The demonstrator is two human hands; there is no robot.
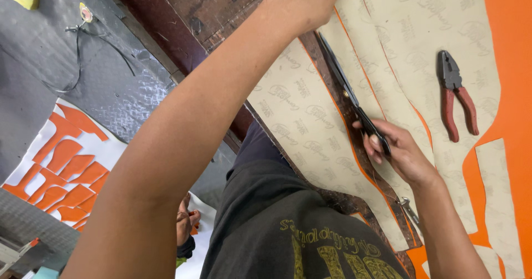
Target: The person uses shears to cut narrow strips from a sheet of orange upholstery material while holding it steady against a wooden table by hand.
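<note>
My right hand (400, 156) grips the black handles of a pair of long scissors (344, 88). The blades point away from me along the orange-edged gap between two beige printed paper sheets (302, 118). These sheets lie on orange material (510, 63) on a dark wooden table (221, 2). My left arm reaches across the view, and my left hand (310, 4) rests at the far end of the near beige sheet, by the scissor tips. Its fingers are cut off by the frame edge.
Red-handled pliers (457, 99) lie on the beige sheet to the right of the scissors. A small metal clip (407, 208) sits near my right wrist. Below the table edge, a white sheet with several orange cut shapes (66, 168) lies on the grey metal floor (50, 52).
</note>
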